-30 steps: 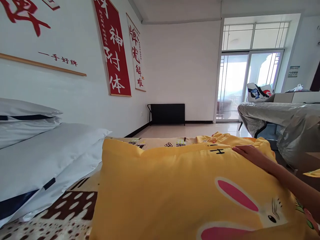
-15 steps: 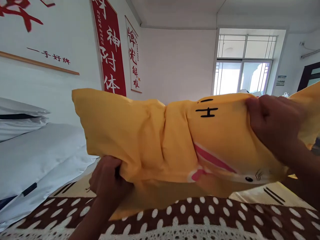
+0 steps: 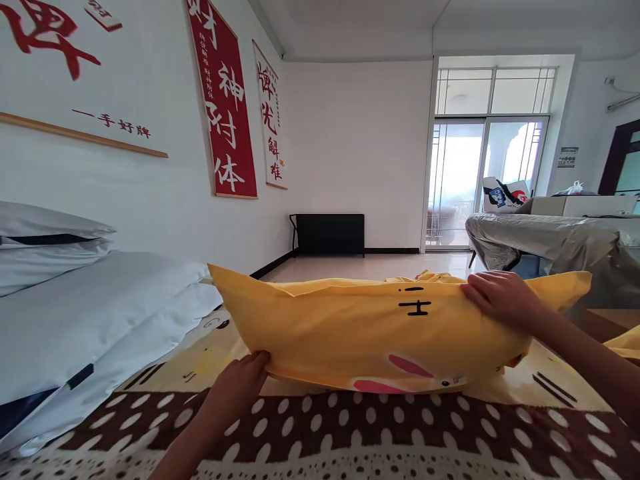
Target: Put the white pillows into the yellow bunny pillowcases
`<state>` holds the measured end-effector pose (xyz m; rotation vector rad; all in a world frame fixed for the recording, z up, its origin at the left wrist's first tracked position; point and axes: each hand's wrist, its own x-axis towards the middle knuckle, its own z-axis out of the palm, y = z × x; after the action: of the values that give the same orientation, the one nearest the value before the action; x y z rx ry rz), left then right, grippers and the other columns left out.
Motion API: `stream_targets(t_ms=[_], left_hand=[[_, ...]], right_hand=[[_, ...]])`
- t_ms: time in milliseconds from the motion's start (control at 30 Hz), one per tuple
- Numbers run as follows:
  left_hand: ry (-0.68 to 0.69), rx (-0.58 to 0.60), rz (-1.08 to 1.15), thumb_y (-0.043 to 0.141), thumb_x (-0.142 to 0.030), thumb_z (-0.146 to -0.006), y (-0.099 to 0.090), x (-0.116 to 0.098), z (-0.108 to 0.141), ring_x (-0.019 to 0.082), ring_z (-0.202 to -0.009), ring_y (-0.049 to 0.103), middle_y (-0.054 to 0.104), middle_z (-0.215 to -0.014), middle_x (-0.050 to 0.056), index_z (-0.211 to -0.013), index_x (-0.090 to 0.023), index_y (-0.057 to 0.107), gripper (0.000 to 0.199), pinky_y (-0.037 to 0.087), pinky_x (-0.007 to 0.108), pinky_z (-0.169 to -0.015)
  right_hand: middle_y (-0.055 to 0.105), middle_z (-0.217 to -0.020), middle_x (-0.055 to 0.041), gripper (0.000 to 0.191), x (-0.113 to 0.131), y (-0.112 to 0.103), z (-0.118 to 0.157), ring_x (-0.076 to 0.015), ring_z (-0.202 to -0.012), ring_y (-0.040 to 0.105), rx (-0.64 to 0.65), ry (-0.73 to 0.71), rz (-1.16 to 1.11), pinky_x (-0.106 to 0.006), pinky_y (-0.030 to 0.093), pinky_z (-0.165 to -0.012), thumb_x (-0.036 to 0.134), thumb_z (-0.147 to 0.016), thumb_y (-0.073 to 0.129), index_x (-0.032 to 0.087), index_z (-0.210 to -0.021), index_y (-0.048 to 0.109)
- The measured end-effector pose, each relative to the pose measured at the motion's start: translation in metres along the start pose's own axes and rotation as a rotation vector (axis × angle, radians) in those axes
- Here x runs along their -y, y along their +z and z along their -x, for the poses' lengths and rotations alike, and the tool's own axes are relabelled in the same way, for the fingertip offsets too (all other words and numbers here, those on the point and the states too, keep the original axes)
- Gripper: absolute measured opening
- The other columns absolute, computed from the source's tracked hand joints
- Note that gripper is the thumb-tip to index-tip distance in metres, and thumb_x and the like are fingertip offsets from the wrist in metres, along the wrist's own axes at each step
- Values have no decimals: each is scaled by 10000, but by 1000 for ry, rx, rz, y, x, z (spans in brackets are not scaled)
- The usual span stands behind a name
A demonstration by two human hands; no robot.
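A yellow pillow [image 3: 340,327] with black letters and a printed pink-eared figure lies low across the bed, its left corner pointing up. My left hand [image 3: 245,380] grips its lower left edge, with fingers closed on the cloth. On the upper right edge, my right hand [image 3: 503,300] is closed around the fabric, its fingertips partly hidden behind the edge. Beneath the pillow spreads a brown blanket with white spots [image 3: 300,423] and a cream patterned part.
White pillows [image 3: 100,307] are stacked at the left by the wall. Beyond the bed are a black panel [image 3: 330,233] on the floor and a plastic-covered table [image 3: 550,233]. More yellow cloth [image 3: 625,343] shows at the right edge.
The yellow pillow has dropped from in front of the view onto the bed and looks flatter and smoother. Both hands still hold it; the right hand has moved down.
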<state>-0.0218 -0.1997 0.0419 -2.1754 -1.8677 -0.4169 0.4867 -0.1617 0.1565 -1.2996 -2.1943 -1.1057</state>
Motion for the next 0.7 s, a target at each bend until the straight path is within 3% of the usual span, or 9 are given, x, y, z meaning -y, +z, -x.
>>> stream_targets(t_ms=[100, 167, 233, 300, 400, 467, 533, 633, 700], left_hand=[[76, -40, 246, 396, -340, -891, -17, 14, 6, 205, -955, 621, 637, -1083, 83, -1050, -204, 556, 264, 487, 270, -766], [22, -242, 340, 495, -452, -844, -32, 28, 7, 205, -990, 599, 598, -1141, 84, -1144, -216, 499, 381, 502, 265, -755], [-57, -523, 375, 591, -549, -743, -49, 42, 3, 251, -1084, 553, 492, -1287, 121, -1303, -229, 371, 681, 513, 328, -775], [-78, -700, 420, 680, -584, -618, -68, 52, -6, 306, -1219, 451, 323, -1437, 146, -1424, -261, 187, 998, 490, 409, -850], [-118, -594, 626, 751, -521, -524, -94, 53, -27, 312, -1231, 429, 343, -1449, 123, -1443, -288, 167, 1113, 476, 405, -867], [-249, -436, 852, 775, -470, -492, -103, 38, -43, 280, -964, 578, 598, -1171, 117, -1265, -205, 490, 865, 503, 326, -693], [-391, -438, 1030, 783, -433, -475, -103, 7, -56, 184, -627, 544, 630, -724, 54, -815, -123, 648, 480, 420, 256, -504], [-443, -752, 1097, 660, -445, -644, -96, -56, -70, 83, -502, 350, 369, -510, -54, -531, -171, 437, 371, 303, 224, -461], [-411, -951, 1137, 559, -444, -737, -95, -94, -73, 81, -521, 325, 295, -535, -61, -542, -194, 358, 376, 318, 231, -493]], right_hand=[[580, -634, -43, 439, -22, -5, 16, -159, -641, 518, -37, -9, 49, -313, 314, -700, 424, -954, 300, 211, -646, 530], [580, -635, -52, 423, -36, -7, 31, -161, -657, 515, -82, -30, 84, -316, 326, -734, 430, -948, 342, 210, -649, 546], [567, -615, -56, 428, -46, -5, 46, -162, -647, 506, -156, -28, 117, -309, 336, -710, 446, -937, 365, 209, -629, 544], [552, -585, -51, 465, -52, -2, 55, -153, -595, 488, -223, -21, 142, -299, 333, -636, 465, -934, 342, 205, -595, 526], [551, -544, -33, 500, -52, 3, 51, -127, -511, 458, -210, -3, 170, -290, 279, -542, 452, -934, 300, 192, -564, 512], [568, -527, -22, 492, -43, 2, 37, -111, -475, 437, -194, 68, 187, -287, 237, -519, 423, -929, 320, 184, -546, 518], [578, -508, -13, 486, -24, -4, 17, -98, -445, 403, -245, 184, 185, -282, 205, -508, 410, -920, 362, 178, -525, 528], [514, -439, 10, 507, 20, -19, -18, -84, -419, 357, -415, 251, 108, -268, 197, -492, 394, -917, 408, 172, -470, 497], [459, -416, 33, 485, 50, -32, -35, -75, -423, 351, -532, 89, 37, -251, 232, -498, 337, -908, 453, 172, -452, 467]])
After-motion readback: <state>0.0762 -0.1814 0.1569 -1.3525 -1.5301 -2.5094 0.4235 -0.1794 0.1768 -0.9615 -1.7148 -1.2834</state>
